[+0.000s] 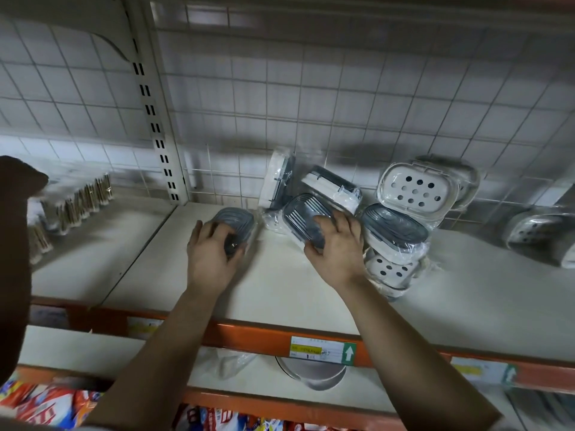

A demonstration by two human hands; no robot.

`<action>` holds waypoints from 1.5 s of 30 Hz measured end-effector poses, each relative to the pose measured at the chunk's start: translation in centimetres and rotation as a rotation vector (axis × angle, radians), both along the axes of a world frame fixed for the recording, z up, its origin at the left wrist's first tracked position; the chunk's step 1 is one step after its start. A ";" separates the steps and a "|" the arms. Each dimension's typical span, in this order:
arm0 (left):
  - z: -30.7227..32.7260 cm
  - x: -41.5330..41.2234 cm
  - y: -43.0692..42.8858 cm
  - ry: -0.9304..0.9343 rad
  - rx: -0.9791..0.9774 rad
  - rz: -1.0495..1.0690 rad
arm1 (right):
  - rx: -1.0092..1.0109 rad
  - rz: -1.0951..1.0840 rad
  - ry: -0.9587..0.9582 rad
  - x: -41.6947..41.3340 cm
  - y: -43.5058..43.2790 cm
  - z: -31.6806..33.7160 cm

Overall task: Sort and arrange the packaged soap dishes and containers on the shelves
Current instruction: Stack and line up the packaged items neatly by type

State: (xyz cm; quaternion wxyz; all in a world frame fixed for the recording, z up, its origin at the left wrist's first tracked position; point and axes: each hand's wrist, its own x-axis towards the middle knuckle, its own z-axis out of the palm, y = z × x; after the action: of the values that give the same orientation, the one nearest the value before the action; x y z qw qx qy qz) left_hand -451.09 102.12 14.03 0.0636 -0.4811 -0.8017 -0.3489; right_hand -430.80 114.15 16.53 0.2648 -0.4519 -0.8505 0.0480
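Note:
On the cream shelf (280, 284), my left hand (208, 253) grips a grey-lidded packaged soap dish (235, 220) lying flat at the left. My right hand (336, 244) holds a second grey ribbed soap dish (300, 217), tilted up against the pile. Behind it two wrapped white-and-grey dishes (278, 178) (333, 185) lean on the wire grid. To the right a grey-topped dish (395, 228) lies on a white perforated one (389, 272), with a beige perforated container (417, 189) propped upright behind.
Another wrapped perforated dish (538, 234) lies at the far right. Wooden brushes (77, 203) fill the left bay beyond the slotted upright post (155, 126). The orange shelf edge (249, 334) carries a price label (323, 349). Below are a metal bowl (314, 373) and colourful packets (46, 405).

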 end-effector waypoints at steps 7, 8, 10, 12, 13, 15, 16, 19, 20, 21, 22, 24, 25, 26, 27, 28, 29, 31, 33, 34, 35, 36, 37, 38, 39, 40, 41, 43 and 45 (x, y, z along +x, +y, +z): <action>0.5 0.6 -1.0 -0.010 -0.035 0.040 | -0.153 0.086 0.159 -0.4 -0.4 0.8; 0.6 0.8 -1.3 -0.006 -0.019 0.048 | -0.150 0.075 0.183 -0.4 -0.7 0.9; 0.9 1.1 -2.0 -0.006 0.007 0.054 | -0.098 0.054 0.219 -0.3 -1.4 0.7; 1.0 1.6 -2.7 -0.014 0.036 0.043 | -0.039 0.035 0.223 0.0 -2.6 0.5; 1.0 1.8 -3.0 -0.007 0.047 0.035 | -0.025 0.026 0.226 0.1 -3.2 0.4; 0.9 2.0 -3.7 0.019 0.050 0.021 | -0.030 0.009 0.241 0.6 -4.6 0.1; 0.9 2.0 -3.9 0.041 0.052 0.015 | -0.034 0.005 0.248 0.9 -5.2 0.0; 1.2 2.5 -4.6 0.113 0.092 -0.009 | -0.027 -0.003 0.275 2.3 -7.1 -0.4; 1.4 2.8 -4.8 0.118 0.110 -0.016 | -0.021 -0.006 0.288 2.9 -7.8 -0.3; 1.5 3.2 -5.0 0.114 0.125 -0.024 | -0.013 -0.009 0.303 3.4 -8.3 -0.3; 1.5 3.9 -5.5 0.106 0.140 -0.038 | 0.000 -0.014 0.320 4.2 -9.0 -0.4; 1.6 5.6 -6.2 0.091 0.176 -0.070 | 0.022 -0.005 0.358 6.1 -10.4 -0.4; 1.7 6.6 -6.6 0.083 0.191 -0.086 | 0.029 0.006 0.376 7.3 -11.0 -0.5; 1.9 7.6 -6.8 0.074 0.197 -0.100 | 0.037 0.019 0.388 8.4 -11.5 -0.5; 2.0 9.0 -7.1 0.069 0.206 -0.119 | 0.053 0.016 0.394 10.0 -12.1 -0.4; 2.2 10.3 -7.2 0.067 0.217 -0.134 | 0.067 0.006 0.391 11.5 -12.6 -0.4; 2.3 12.0 -7.4 0.065 0.226 -0.152 | 0.076 -0.010 0.388 13.4 -13.1 -0.4; 2.4 15.4 -7.8 0.058 0.236 -0.182 | 0.099 -0.043 0.371 17.0 -14.2 -0.4; 2.3 19.6 -8.4 0.053 0.233 -0.223 | 0.130 -0.087 0.348 21.5 -15.5 -0.4; 2.2 22.0 -8.8 0.053 0.231 -0.248 | 0.147 -0.109 0.346 24.1 -16.2 -0.5; 2.0 24.2 -9.1 0.059 0.234 -0.271 | 0.167 -0.131 0.344 26.6 -16.9 -0.6; 1.8 26.2 -9.3 0.074 0.236 -0.292 | 0.178 -0.150 0.338 28.8 -17.4 -0.8; 1.5 28.7 -9.5 0.094 0.238 -0.324 | 0.175 -0.187 0.330 31.4 -18.2 -1.1; 1.3 30.8 -9.6 0.109 0.242 -0.355 | 0.168 -0.227 0.325 33.8 -18.8 -1.4; 0.9 33.3 -9.7 0.107 0.239 -0.388 | 0.160 -0.267 0.328 36.4 -19.6 -1.9; 0.5 35.6 -9.8 0.092 0.232 -0.417 | 0.152 -0.301 0.334 38.8 -20.3 -2.4; 0.1 37.6 -9.9 0.073 0.213 -0.446 | 0.142 -0.329 0.334 40.8 -20.9 -2.7; -0.7 42.1 -10.1 0.056 0.170 -0.522 | 0.133 -0.411 0.314 45.2 -22.3 -3.4; -1.5 46.3 -10.0 0.066 0.137 -0.602 | 0.166 -0.493 0.295 49.4 -23.2 -4.1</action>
State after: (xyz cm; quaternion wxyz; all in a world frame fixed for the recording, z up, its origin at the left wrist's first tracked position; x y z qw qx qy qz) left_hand -404.76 92.13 12.55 0.0155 -0.7026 -0.5953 -0.3895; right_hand -381.41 90.91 12.44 0.4253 -0.6098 -0.6684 -0.0223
